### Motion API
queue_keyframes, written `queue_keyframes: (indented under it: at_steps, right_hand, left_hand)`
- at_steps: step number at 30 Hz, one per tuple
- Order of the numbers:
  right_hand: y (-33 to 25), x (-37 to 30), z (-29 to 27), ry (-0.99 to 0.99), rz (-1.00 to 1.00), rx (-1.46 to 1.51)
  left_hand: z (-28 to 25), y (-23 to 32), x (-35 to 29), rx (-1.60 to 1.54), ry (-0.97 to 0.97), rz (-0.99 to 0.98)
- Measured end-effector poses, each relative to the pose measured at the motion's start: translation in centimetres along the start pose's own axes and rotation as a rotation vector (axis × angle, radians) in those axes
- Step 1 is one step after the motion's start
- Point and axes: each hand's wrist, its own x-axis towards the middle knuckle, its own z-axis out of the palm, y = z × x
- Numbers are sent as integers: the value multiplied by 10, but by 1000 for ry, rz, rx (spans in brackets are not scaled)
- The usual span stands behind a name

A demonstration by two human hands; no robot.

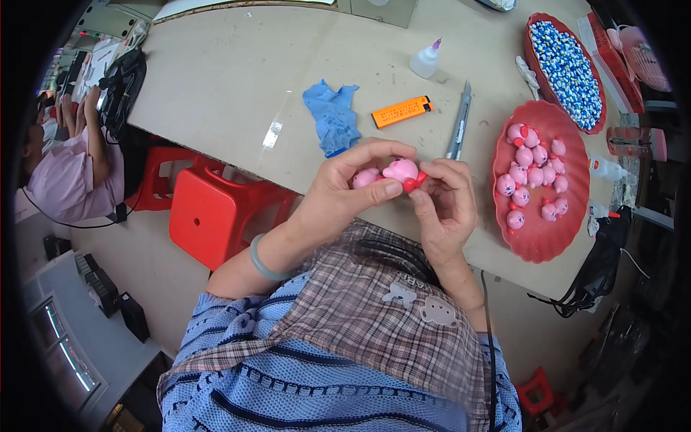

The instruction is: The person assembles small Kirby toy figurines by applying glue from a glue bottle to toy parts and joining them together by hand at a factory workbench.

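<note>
Between my two hands, over the table's near edge, is a small round pink figurine (400, 171) with red feet. My left hand (353, 183) is closed on it, thumb and index finger around its body, and a second pink figurine (366, 178) rests in the same palm. With thumb and fingertips, my right hand (446, 201) pinches the red foot (415, 181) on the right side. To the right stands a scalloped red tray (536, 241) holding several similar pink figurines (534, 160). A crumpled blue cloth (332, 115) lies just beyond my left hand.
Beyond my hands lie an orange lighter (402, 112), a grey utility knife (459, 122) and a white squeeze bottle (425, 61) with a purple tip. At the far right, a red tray (532, 54) holds many blue-and-white pieces. A red stool (205, 216) stands left; another person (79, 173) sits beyond.
</note>
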Motion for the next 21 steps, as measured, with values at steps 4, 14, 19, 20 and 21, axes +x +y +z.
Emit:
queue_keyframes:
  at_steps: [4,14,19,20,21]
  right_hand:
    - [1,-1,-1,-25,8,91]
    - [2,1,1,-30,35,156]
    - [2,-1,-4,-97,99,120]
    - [1,-1,-4,-97,100,120]
    - [1,-1,-5,-105,99,113]
  left_hand:
    - [-2,1,2,258,-7,167]
    - [-2,7,2,582,34,340]
    - [-3,8,3,673,54,410]
    - [-3,8,3,673,54,410]
    - [-2,8,3,674,52,407]
